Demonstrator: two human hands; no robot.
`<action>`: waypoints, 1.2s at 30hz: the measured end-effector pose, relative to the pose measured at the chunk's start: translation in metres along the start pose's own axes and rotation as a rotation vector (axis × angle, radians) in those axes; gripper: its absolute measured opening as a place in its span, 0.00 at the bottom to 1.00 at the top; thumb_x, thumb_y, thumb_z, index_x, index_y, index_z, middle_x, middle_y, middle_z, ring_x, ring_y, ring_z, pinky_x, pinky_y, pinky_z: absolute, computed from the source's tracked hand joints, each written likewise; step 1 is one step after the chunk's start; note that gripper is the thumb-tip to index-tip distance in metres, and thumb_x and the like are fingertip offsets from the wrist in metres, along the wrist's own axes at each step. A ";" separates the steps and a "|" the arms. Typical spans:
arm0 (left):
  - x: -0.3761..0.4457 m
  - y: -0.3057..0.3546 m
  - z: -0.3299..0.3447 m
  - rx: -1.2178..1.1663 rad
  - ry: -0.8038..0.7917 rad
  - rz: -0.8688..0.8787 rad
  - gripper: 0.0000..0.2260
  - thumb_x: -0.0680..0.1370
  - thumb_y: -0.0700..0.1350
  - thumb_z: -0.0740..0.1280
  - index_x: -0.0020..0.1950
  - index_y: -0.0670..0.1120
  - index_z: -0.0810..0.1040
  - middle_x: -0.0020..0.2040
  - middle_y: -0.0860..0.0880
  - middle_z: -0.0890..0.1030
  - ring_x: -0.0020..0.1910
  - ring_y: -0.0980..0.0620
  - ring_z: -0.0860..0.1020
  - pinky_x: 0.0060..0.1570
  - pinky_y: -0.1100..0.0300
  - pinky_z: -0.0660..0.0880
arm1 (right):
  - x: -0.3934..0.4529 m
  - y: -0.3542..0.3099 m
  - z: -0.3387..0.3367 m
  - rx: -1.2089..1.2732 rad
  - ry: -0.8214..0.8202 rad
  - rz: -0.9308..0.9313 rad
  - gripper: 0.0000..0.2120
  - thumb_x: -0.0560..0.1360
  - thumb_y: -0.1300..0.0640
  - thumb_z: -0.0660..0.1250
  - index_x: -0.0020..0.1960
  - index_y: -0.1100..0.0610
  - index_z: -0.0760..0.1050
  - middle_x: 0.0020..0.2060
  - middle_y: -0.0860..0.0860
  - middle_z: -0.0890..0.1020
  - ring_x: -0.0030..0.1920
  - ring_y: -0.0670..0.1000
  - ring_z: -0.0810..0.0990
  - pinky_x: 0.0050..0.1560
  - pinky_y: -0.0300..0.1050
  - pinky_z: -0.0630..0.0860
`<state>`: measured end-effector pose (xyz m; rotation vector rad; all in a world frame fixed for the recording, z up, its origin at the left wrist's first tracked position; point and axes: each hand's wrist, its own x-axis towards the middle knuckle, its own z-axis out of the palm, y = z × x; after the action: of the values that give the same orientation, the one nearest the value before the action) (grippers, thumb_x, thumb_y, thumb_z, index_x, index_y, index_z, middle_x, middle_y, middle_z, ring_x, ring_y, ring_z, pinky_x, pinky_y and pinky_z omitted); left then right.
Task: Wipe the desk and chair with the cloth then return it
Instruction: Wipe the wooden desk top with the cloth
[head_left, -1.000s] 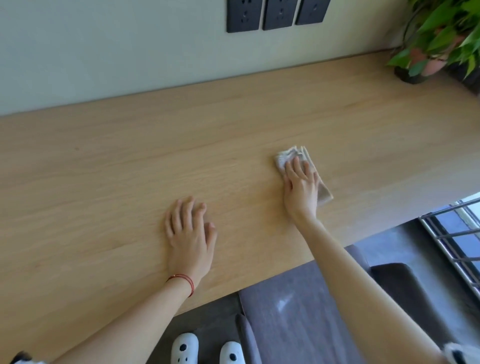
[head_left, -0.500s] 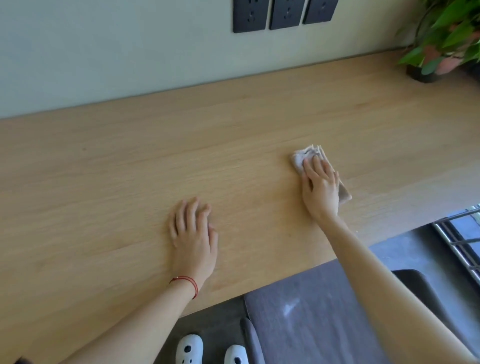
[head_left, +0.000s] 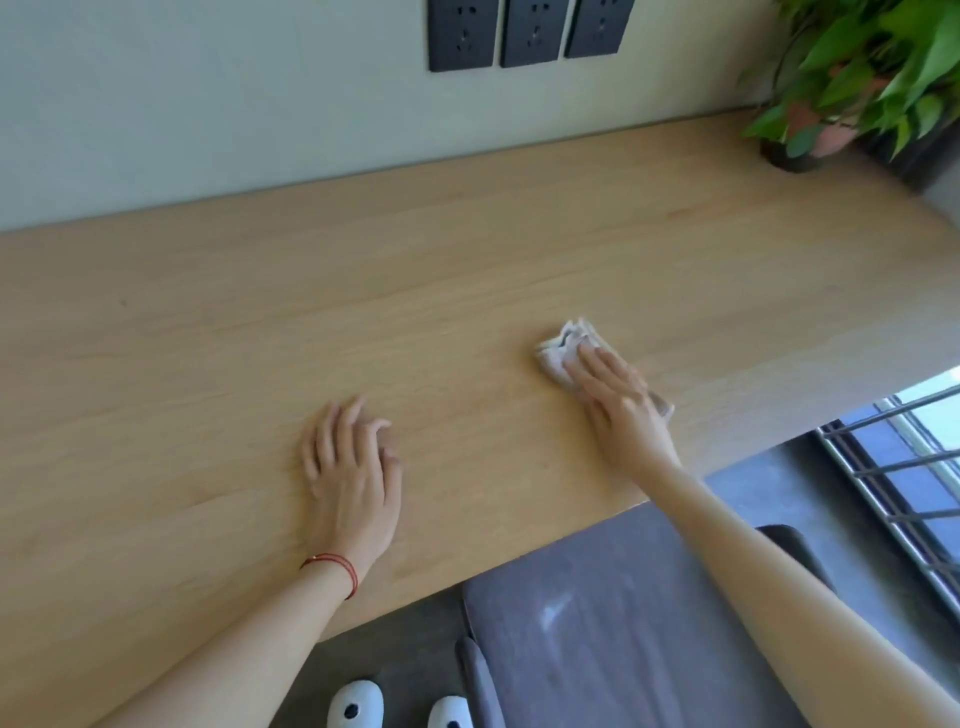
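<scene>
A long light wooden desk (head_left: 467, 270) runs along the wall. A small folded pale cloth (head_left: 563, 345) lies on it right of centre. My right hand (head_left: 621, 402) lies flat on the cloth and presses it to the desk, covering most of it. My left hand (head_left: 350, 470) rests flat on the bare wood near the front edge, fingers slightly apart, holding nothing. A grey upholstered chair (head_left: 597, 613) stands below the desk's front edge, partly under my right forearm.
A potted green plant (head_left: 862, 78) stands at the desk's far right corner. Three black wall sockets (head_left: 530, 31) sit above the desk. A metal window railing (head_left: 904, 483) is at the right. My white slippers (head_left: 358, 706) show on the dark floor.
My right hand with the cloth slid a little to the right and back again, and the fingers now point more to the left. The left hand stayed in place.
</scene>
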<state>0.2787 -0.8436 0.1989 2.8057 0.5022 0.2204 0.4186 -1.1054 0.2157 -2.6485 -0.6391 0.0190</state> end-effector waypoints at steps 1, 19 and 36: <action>0.000 0.002 -0.001 0.019 -0.014 0.006 0.17 0.77 0.48 0.51 0.62 0.47 0.71 0.70 0.43 0.69 0.71 0.40 0.63 0.68 0.41 0.60 | 0.022 0.018 -0.010 -0.023 0.014 0.064 0.20 0.77 0.69 0.60 0.68 0.59 0.72 0.71 0.61 0.69 0.72 0.63 0.66 0.70 0.61 0.65; -0.005 0.085 0.015 -0.061 -0.033 0.029 0.22 0.78 0.49 0.51 0.72 0.49 0.65 0.74 0.38 0.63 0.72 0.34 0.59 0.69 0.34 0.53 | -0.010 0.045 -0.024 -0.013 0.061 0.037 0.15 0.81 0.60 0.60 0.66 0.54 0.74 0.69 0.52 0.74 0.73 0.55 0.66 0.72 0.53 0.62; 0.009 0.113 0.043 0.072 -0.051 -0.026 0.23 0.76 0.53 0.51 0.70 0.55 0.68 0.73 0.36 0.63 0.73 0.32 0.57 0.68 0.29 0.51 | -0.066 0.012 0.007 0.068 0.165 0.018 0.16 0.79 0.61 0.63 0.63 0.49 0.77 0.67 0.49 0.76 0.71 0.54 0.69 0.72 0.51 0.62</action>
<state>0.3309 -0.9524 0.1933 2.8641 0.5455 0.1274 0.3638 -1.1415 0.1994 -2.5573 -0.5492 -0.1679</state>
